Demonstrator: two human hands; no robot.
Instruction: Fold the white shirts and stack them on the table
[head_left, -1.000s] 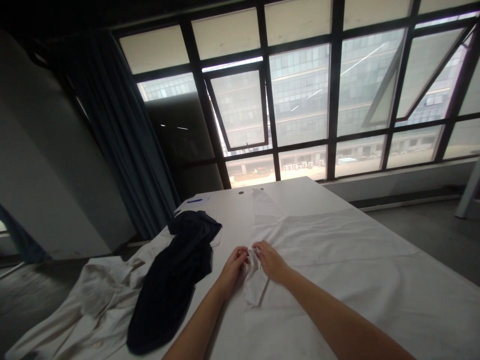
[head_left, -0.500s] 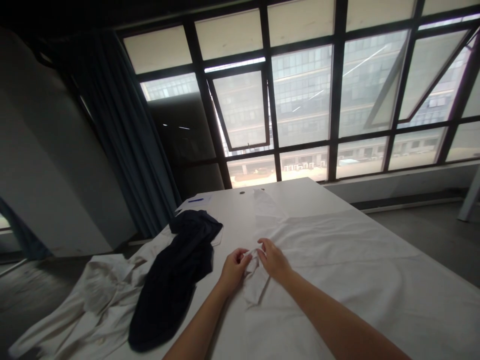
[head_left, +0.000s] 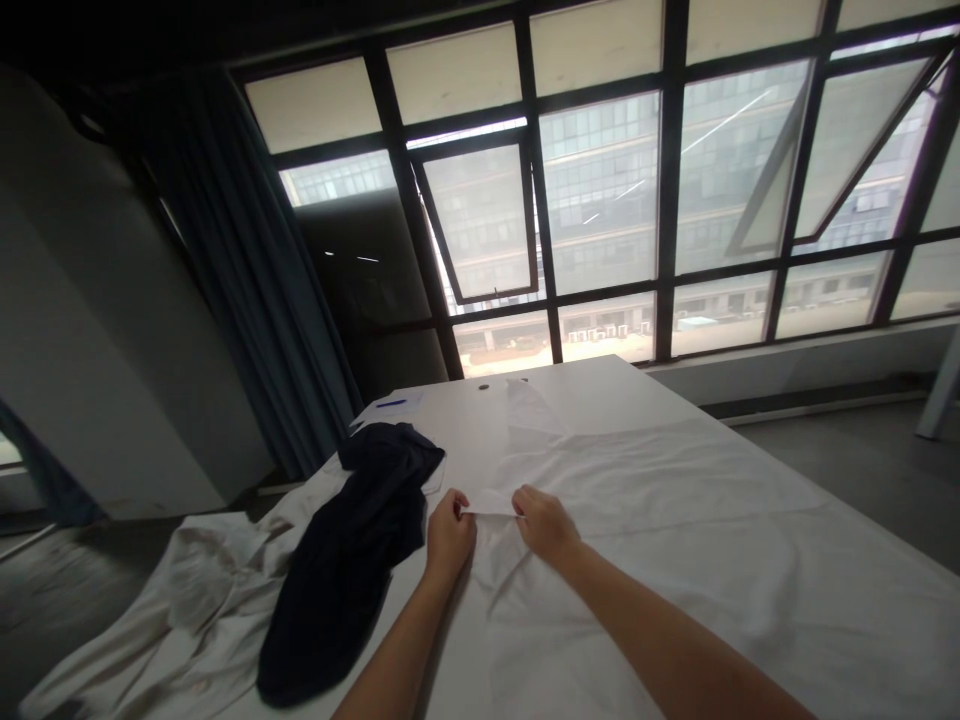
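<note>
room is dim, big windows [head_left: 600, 190] straight ahead, blue curtain [head_left: 240, 290] to the left, white table [head_left: 600, 390] running toward the glass. white cloth [head_left: 660, 470] lies spread over the right side of the table, with a narrow part reaching toward the far end. left hand [head_left: 450, 537] is pinched on its near-left edge, right hand [head_left: 547, 525] is closed on the same edge a bit further right; hands are apart, strip between them looks straight and taut. risks, my read: pinch on the left looks thin, so a hard sideways pull could slip the edge out and let it bunch up again. uneven pull would skew the strip and drag the wrinkles by the right hand across the flat part. left forearm runs alongside the dark cloth [head_left: 337, 590], so a wide swing left could snag it or push it into the off-white clothes [head_left: 202, 590] hanging around the table's left side. white on white also makes the edge hard to read, easy to grab the wrong layer. vs half a second ago: hands are close together there with a crumpled bit between them; now left is further left and the bit is stretched out. dark cloth and pen [head_left: 391, 403] look unmoved.
</note>
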